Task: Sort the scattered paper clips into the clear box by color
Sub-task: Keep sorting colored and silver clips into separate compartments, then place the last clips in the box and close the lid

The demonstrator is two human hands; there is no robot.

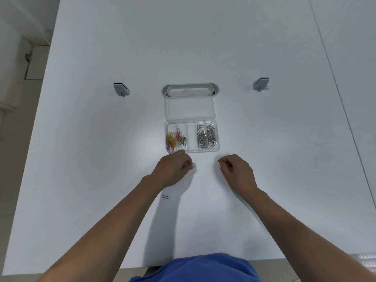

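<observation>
**Sorting nearly finished, one loose clip left on the table**

A wide white table carries everything. At its middle, just short of an oval cable port set in the surface, sits the clear box with its lid folded back flat toward the far edge. The box is divided into narrow compartments. The two at its left end hold the coloured paper clips: mostly yellow with some mixed hues in the outermost one, and pink, orange, green and blue in the next. The centre compartment looks empty. The two at the right end are packed with silver paper clips.

Both hands lie just on the near side of the box. The left hand is next to the box's near left corner, its fingers curled inward with the tips drawn together; something small and pale may be pinched there, but I cannot tell for sure. The right hand sits near the box's near right corner with fingers likewise curled into a loose fist, and whether it holds a clip is not visible.

One stray paper clip lies on the table beside the left forearm, closer to the near edge.

Judging by the full compartments, most of the sorting looks done. What remains is the stray clip and whatever the hands may hold.
</observation>
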